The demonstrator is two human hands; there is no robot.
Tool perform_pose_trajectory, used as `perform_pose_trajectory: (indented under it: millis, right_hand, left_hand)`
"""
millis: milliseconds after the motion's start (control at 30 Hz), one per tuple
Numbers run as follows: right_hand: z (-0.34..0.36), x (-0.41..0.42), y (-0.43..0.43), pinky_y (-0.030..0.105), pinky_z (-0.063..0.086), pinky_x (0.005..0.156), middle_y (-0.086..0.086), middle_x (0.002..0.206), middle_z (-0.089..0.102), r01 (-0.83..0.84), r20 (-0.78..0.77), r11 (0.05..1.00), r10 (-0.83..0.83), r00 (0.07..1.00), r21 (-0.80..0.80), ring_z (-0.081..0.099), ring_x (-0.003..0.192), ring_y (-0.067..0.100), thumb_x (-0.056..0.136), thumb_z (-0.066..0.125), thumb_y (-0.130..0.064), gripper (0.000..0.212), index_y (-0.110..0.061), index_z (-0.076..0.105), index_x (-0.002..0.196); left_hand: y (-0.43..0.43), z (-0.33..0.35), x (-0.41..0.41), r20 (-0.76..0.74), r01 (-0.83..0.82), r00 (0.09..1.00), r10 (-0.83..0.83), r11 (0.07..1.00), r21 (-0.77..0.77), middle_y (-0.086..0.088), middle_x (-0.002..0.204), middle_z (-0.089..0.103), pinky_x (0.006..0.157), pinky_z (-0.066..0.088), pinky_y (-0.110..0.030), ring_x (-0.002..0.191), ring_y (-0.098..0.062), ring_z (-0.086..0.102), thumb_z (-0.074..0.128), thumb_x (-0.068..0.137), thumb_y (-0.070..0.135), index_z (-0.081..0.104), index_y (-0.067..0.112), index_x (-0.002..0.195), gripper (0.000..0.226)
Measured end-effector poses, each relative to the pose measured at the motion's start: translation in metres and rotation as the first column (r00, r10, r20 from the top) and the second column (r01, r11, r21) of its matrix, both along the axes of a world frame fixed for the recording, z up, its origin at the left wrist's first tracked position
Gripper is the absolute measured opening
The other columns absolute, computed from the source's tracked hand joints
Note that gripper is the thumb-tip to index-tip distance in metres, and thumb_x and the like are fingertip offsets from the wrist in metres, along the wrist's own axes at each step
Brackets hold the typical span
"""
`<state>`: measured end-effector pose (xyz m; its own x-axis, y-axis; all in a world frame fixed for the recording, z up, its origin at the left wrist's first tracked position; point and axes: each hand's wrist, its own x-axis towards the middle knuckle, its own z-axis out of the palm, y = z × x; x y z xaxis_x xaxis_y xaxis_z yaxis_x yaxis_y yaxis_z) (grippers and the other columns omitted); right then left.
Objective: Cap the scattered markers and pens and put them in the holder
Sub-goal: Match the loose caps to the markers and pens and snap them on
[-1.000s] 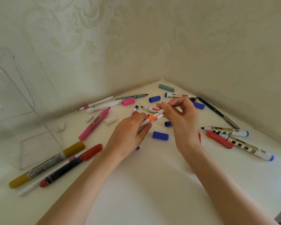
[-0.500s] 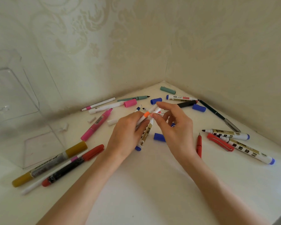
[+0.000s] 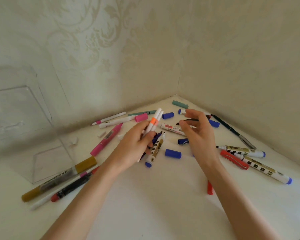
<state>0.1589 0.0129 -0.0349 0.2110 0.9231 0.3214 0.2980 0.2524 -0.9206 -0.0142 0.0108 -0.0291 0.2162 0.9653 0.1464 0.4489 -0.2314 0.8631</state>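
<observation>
The left hand is closed in a grip around a bundle of pens: two white pens with orange bands stick up and away from the fist, and a gold-labelled marker with a blue end points down toward the surface from the same fist, with something dark blue between them that I cannot make out. The right hand hovers just beside it with fingers spread and loosely curled, holding nothing; a black pen lies under its fingertips, but whether they touch it I cannot tell. Loose blue caps lie on the white surface between and beyond the hands, and a teal cap sits in the far corner. The clear plastic holder stands at the left edge, well apart from both hands. In front of it lie a gold marker and a red-capped black marker, and a pink marker lies nearer the left hand. To the right lie two more gold-labelled markers and a red cap.
</observation>
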Motion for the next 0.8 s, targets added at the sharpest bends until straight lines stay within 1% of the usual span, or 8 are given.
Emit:
perform_pose_trajectory:
  millis: [67, 133, 233, 333, 400, 500, 667, 800]
  right_hand:
    - [0.001, 0.000, -0.004, 0.021, 0.049, 0.079, -0.011, 0.110, 0.057, -0.038, 0.066, 0.998, 0.041, 0.997, -0.043, 0.056, 0.096, 0.000, 0.091, 0.055, -0.022, 0.025, -0.024, 0.053, 0.116]
    - [0.005, -0.005, -0.011, 0.021, 0.050, 0.080, -0.015, 0.106, 0.058, -0.120, 0.126, 0.990, 0.129, 0.984, -0.077, 0.057, 0.095, -0.001, 0.092, 0.052, -0.025, 0.021, -0.030, 0.054, 0.113]
    - [0.014, -0.026, -0.026, 0.021, 0.049, 0.071, -0.008, 0.091, 0.066, -0.386, 0.024, 0.909, 0.395, 0.919, -0.158, 0.061, 0.080, 0.001, 0.088, 0.052, -0.037, 0.024, -0.031, 0.056, 0.111]
    - [0.021, -0.050, -0.038, 0.023, 0.044, 0.058, 0.001, 0.073, 0.058, -0.632, -0.070, 0.746, 0.633, 0.771, -0.211, 0.053, 0.063, 0.007, 0.081, 0.054, -0.038, 0.036, -0.022, 0.057, 0.114]
    - [0.022, -0.063, -0.044, 0.021, 0.041, 0.055, -0.003, 0.069, 0.056, -0.698, -0.030, 0.690, 0.707, 0.707, -0.192, 0.050, 0.061, 0.006, 0.084, 0.057, -0.032, 0.023, -0.018, 0.063, 0.100]
    - [0.019, -0.077, -0.052, 0.014, 0.039, 0.055, -0.010, 0.064, 0.060, -0.695, 0.026, 0.705, 0.704, 0.710, -0.142, 0.049, 0.058, 0.000, 0.086, 0.059, -0.020, 0.011, -0.017, 0.064, 0.077]
    - [0.008, -0.103, -0.063, 0.017, 0.040, 0.053, -0.005, 0.063, 0.061, -0.559, -0.028, 0.819, 0.560, 0.828, -0.128, 0.047, 0.054, 0.001, 0.086, 0.061, -0.018, 0.011, -0.017, 0.068, 0.077]
    - [0.008, -0.116, -0.030, 0.024, 0.048, 0.065, -0.001, 0.078, 0.065, -0.472, 0.281, 0.861, 0.509, 0.814, -0.192, 0.057, 0.069, 0.011, 0.093, 0.052, -0.025, 0.019, -0.014, 0.067, 0.090]
  left_hand:
    - [-0.013, 0.004, -0.017, -0.011, 0.018, 1.000, -0.019, 0.999, -0.028, 0.003, 0.074, 0.054, 0.064, 0.052, -0.030, 0.067, -0.011, 0.054, 0.041, 0.097, 0.022, 0.051, 0.028, 0.112, 0.020]
    - [-0.031, 0.004, -0.038, -0.017, -0.006, 1.000, 0.006, 1.000, -0.025, 0.004, 0.070, 0.045, 0.058, 0.042, -0.034, 0.061, -0.014, 0.044, 0.040, 0.097, 0.020, 0.052, 0.035, 0.103, 0.020]
    - [-0.062, 0.004, -0.061, -0.018, -0.009, 1.000, 0.008, 0.999, -0.047, -0.004, 0.079, 0.050, 0.062, 0.036, -0.036, 0.067, -0.024, 0.045, 0.042, 0.095, 0.035, 0.057, 0.029, 0.090, 0.017]
    - [-0.085, 0.006, -0.073, -0.085, 0.080, 0.993, -0.086, 0.994, -0.074, 0.009, 0.072, 0.059, 0.060, 0.038, -0.018, 0.064, -0.004, 0.053, 0.040, 0.089, 0.046, 0.061, 0.030, 0.077, 0.029]
    - [-0.095, 0.008, -0.077, -0.050, 0.146, 0.987, -0.156, 0.976, -0.159, 0.014, 0.065, 0.051, 0.055, 0.035, -0.009, 0.058, 0.004, 0.046, 0.040, 0.091, 0.044, 0.063, 0.026, 0.084, 0.030]
    - [-0.104, 0.006, -0.085, -0.120, 0.112, 0.985, -0.126, 0.987, -0.113, 0.017, 0.065, 0.049, 0.059, 0.035, -0.006, 0.063, 0.005, 0.049, 0.040, 0.091, 0.044, 0.061, 0.017, 0.083, 0.035]
    - [-0.108, -0.007, -0.087, -0.214, -0.045, 0.974, 0.068, 0.993, 0.110, 0.025, 0.082, 0.059, 0.074, 0.041, -0.006, 0.085, 0.009, 0.057, 0.041, 0.087, 0.045, 0.058, 0.031, 0.106, 0.028]
    - [-0.093, -0.022, -0.098, -0.430, -0.198, 0.834, 0.347, 0.914, 0.353, 0.007, 0.077, 0.061, 0.056, 0.045, -0.031, 0.067, -0.014, 0.061, 0.037, 0.089, 0.049, 0.059, 0.018, 0.092, 0.039]
